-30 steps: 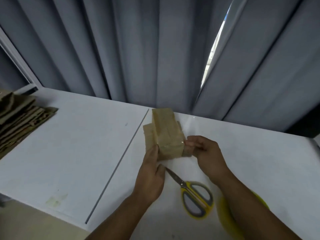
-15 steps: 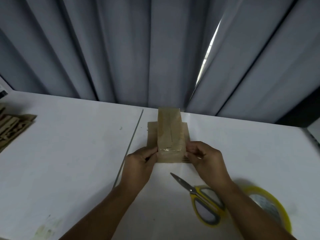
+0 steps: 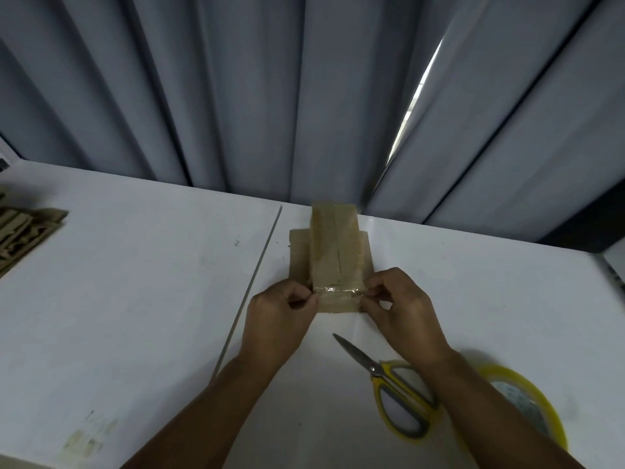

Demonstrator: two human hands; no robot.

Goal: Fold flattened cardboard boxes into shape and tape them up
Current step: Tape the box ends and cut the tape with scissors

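Sitting on the table point(image 3: 135, 299), the box point(image 3: 334, 252) is between the two hands, right at the fingertips. It is shut on top, so what is in it cannot be seen. A shiny bit of tape point(image 3: 334, 291) runs across the near edge of the box, from one hand to the other. The left hand point(image 3: 277, 319) has curled fingers, and they pinch the left end of the tape. The right hand point(image 3: 402, 313) is curled too and pinches the right end. The rest of the box lies past the fingers, toward the curtain point(image 3: 236, 96). Closed scissors point(image 3: 375, 374) lie nearer than the right fingers, by the wrist. A yellow roll point(image 3: 521, 401) sits partly hidden under the right arm. Flat card point(image 3: 23, 228) lies well apart, left of the left fingers.
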